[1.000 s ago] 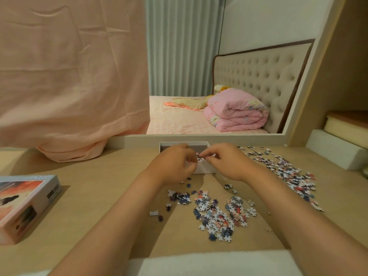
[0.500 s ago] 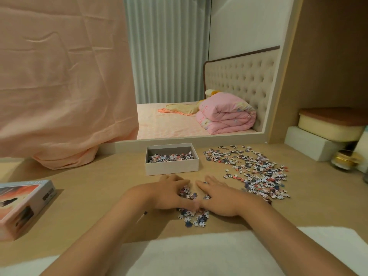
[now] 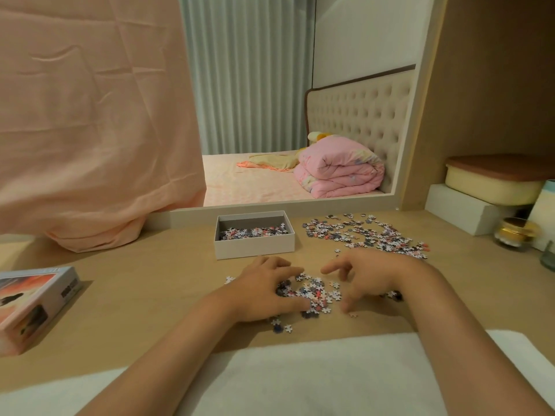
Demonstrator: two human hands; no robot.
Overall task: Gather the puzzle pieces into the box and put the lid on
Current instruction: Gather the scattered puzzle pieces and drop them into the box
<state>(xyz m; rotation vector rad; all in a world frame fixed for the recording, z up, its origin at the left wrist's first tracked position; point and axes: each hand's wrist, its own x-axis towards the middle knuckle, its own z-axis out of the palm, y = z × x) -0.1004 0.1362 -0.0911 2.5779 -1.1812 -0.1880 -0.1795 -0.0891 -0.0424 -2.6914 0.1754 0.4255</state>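
Note:
An open white box (image 3: 254, 249) stands on the wooden desk with a layer of puzzle pieces inside. In front of it lies a small heap of puzzle pieces (image 3: 312, 292). My left hand (image 3: 264, 288) rests on the heap's left side, fingers curled over pieces. My right hand (image 3: 371, 274) hovers at the heap's right side, fingers spread and bent. A larger scatter of pieces (image 3: 365, 232) lies to the right of the box. The printed box lid (image 3: 33, 301) sits at the desk's left edge.
A pink cloth (image 3: 90, 130) hangs down onto the desk at back left. A white block (image 3: 468, 210) bearing a cream container, a gold-lidded jar (image 3: 515, 234) and a glass stand at right. A white towel (image 3: 315, 373) covers the near edge.
Both hands came back from the box to the near heap. They were pressed together over it half a second ago; now the right hand has lifted and spread apart from the left.

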